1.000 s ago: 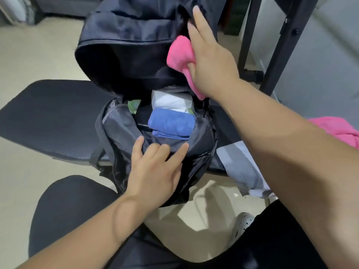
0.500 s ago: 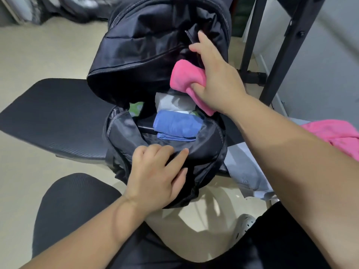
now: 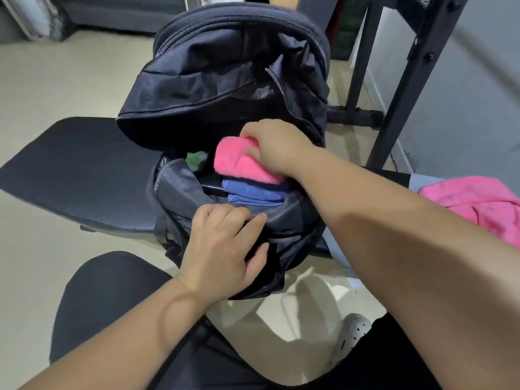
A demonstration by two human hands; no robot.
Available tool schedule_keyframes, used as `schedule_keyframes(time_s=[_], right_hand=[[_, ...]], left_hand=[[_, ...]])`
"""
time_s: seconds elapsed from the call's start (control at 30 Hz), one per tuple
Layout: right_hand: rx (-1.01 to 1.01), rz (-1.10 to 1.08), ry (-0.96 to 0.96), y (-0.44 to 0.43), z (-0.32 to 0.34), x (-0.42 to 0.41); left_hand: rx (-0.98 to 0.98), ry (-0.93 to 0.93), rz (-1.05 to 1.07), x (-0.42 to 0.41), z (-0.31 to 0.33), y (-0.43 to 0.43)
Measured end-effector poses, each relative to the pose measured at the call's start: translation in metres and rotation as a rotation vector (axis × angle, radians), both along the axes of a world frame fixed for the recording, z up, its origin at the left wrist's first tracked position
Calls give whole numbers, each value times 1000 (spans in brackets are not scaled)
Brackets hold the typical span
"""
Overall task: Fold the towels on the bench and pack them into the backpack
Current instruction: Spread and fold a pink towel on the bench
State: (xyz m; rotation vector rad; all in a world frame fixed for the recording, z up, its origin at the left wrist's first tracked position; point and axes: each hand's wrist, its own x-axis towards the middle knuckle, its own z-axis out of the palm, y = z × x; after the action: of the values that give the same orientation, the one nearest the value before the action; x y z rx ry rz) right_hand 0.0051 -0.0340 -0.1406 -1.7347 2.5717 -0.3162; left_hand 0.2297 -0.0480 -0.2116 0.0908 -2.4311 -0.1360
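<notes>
A black backpack (image 3: 213, 66) lies open on the black bench (image 3: 76, 170), its flap thrown back. My right hand (image 3: 277, 144) grips a folded pink towel (image 3: 239, 161) inside the opening, lying on top of a folded blue towel (image 3: 253, 192). A bit of green cloth (image 3: 198, 160) shows deeper in the bag to the left. My left hand (image 3: 225, 249) grips the near front rim of the backpack, fingers curled over the fabric. An unfolded pink towel (image 3: 475, 204) lies on the bench at the right, over a grey towel (image 3: 334, 249).
A black metal rack frame (image 3: 405, 80) rises behind the bench at the right, beside a grey wall. My knee in black fabric (image 3: 109, 299) is below the bench, and a white shoe (image 3: 351, 333) rests on the beige floor.
My right hand has brought the pink towel down from the raised flap into the bag, where it now covers the white towel. My left hand's fingers have curled tighter on the rim.
</notes>
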Motion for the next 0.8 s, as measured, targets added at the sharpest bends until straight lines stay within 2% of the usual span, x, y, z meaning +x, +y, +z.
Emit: schedule_keyframes(time_s=[0.1,0.17,0.23,0.3,0.5,0.67,0.8], right_hand=[[97,-16,415,-4,-12,4],[90,87,504,1,-13,18],[125,183,454,9,-16,29],[289,194,328,19,-17,37],[698,-100,95,21,-19,32],[856,-123,145,12,-24,15],[864,-99,148,11,-17,19]], left_hand=[[6,-3,-19,1,1,-5],[5,6,-30,0,1,-7],[-10,21,-37,-3,0,-9],[-26,40,-49,-6,-2,-10],[-98,59,-70,-10,-7,-13],[-94,83,-91,-10,-7,-16],[-71,114,-118,-9,-8,-19]])
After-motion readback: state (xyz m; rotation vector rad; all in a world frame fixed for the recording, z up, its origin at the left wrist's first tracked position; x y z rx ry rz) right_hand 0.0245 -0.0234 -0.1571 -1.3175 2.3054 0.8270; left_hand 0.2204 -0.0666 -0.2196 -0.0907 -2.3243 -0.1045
